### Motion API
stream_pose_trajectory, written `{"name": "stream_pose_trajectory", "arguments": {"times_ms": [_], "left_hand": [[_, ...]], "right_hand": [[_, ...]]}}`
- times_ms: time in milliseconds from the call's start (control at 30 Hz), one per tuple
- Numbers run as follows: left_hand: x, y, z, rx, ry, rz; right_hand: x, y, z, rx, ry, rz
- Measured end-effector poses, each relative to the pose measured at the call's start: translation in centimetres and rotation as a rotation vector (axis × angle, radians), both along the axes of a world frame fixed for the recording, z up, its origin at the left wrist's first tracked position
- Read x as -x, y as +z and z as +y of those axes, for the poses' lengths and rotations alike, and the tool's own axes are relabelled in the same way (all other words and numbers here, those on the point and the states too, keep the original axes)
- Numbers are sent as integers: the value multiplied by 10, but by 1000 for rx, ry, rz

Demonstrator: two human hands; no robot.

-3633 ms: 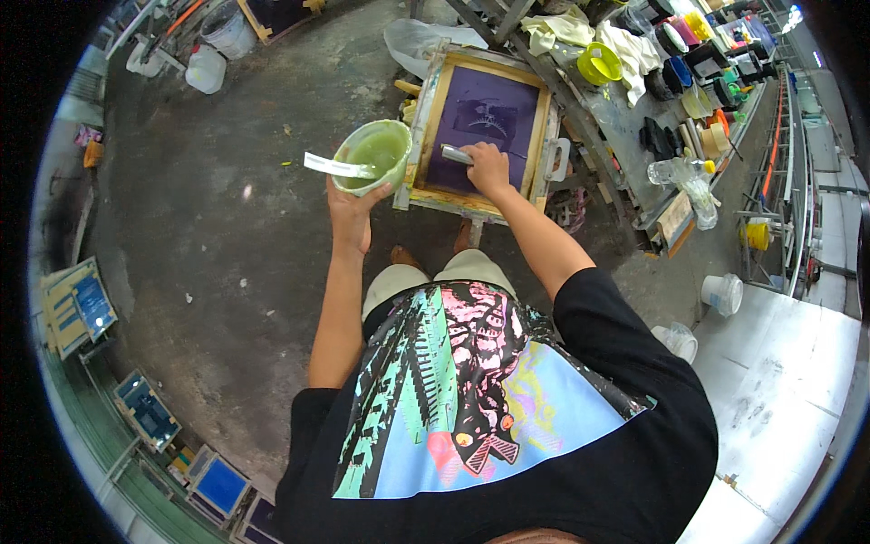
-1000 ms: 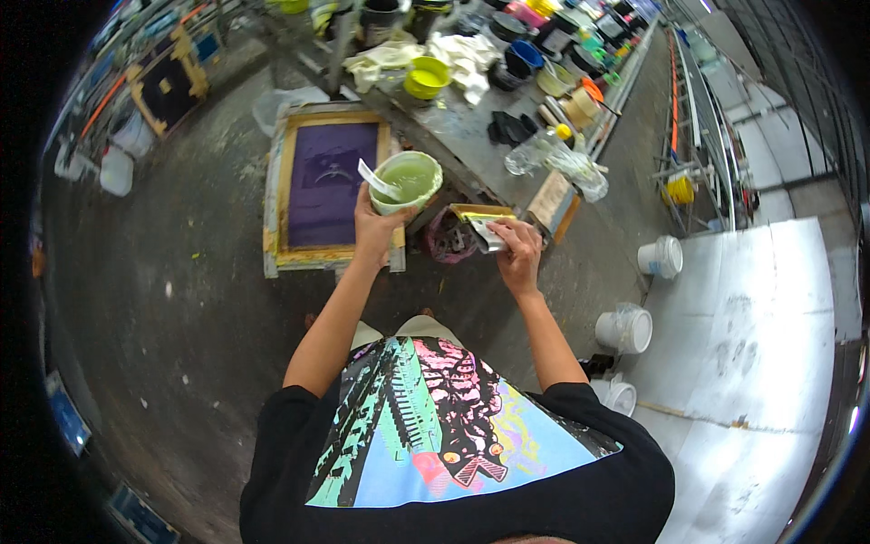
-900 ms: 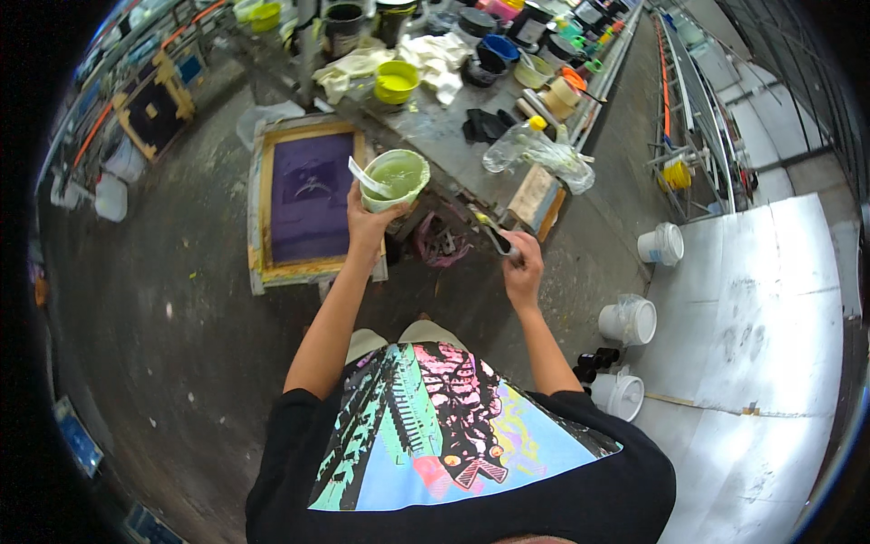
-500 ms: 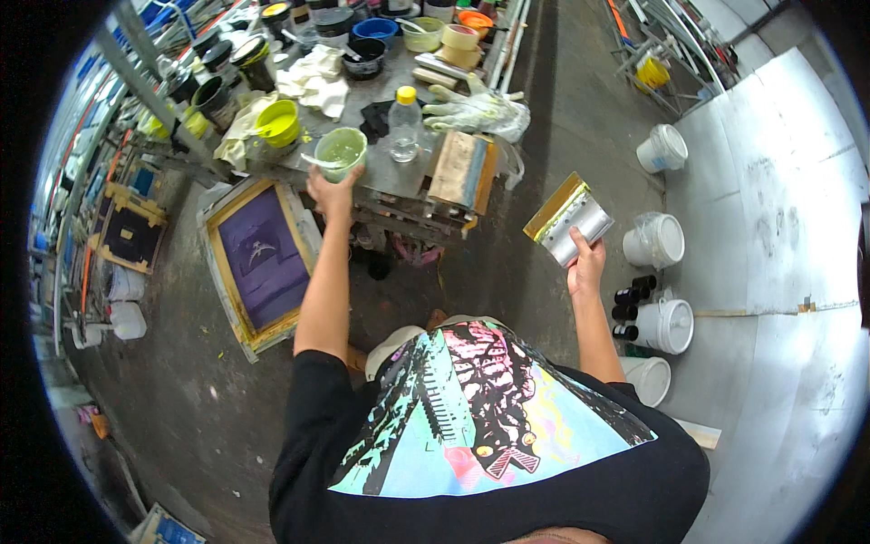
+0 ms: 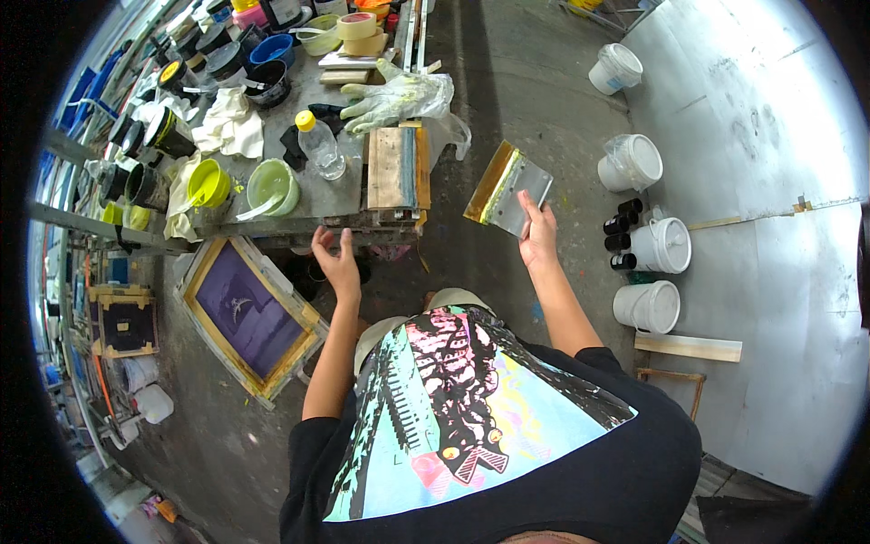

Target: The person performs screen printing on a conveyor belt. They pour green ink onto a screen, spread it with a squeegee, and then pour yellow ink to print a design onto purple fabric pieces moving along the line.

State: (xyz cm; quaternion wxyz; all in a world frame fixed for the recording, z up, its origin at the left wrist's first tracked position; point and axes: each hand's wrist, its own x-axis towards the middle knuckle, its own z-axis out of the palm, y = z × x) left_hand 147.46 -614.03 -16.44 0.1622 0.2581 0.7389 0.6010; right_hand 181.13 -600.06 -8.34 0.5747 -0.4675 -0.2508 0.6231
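Note:
My right hand (image 5: 537,227) grips a squeegee (image 5: 512,192) by its metal holder; its amber blade has yellow-green ink along the joint and points up to the left. My left hand (image 5: 336,263) is empty, fingers apart, just in front of the table edge. Beyond it, a translucent green tub (image 5: 273,188) with a white stirring stick stands on the table. Beside the tub are a bright yellow bowl (image 5: 208,184) and a clear bottle (image 5: 321,147) with a yellow cap. A framed printing screen (image 5: 249,308) with purple mesh leans below the table's left part.
Ink jars (image 5: 169,132), white rags (image 5: 228,123), tape rolls (image 5: 356,27) and a stained glove (image 5: 390,98) crowd the table. Wooden-handled squeegees (image 5: 391,169) lie at its right corner. White buckets (image 5: 660,245) line the pale metal wall on the right.
My left hand has let go of the green tub, now on the table, and drawn back toward me. My right hand still holds the squeegee. The view has shifted.

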Motion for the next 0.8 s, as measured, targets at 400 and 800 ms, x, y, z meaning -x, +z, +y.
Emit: {"name": "stream_pose_trajectory", "arguments": {"times_ms": [400,800], "left_hand": [[40,7,-29,-16,-159,-170],[11,59,99,296,-661,-429]], "right_hand": [[30,14,-28,64,-83,15],[-3,20,-39,74,-106,-3]]}}
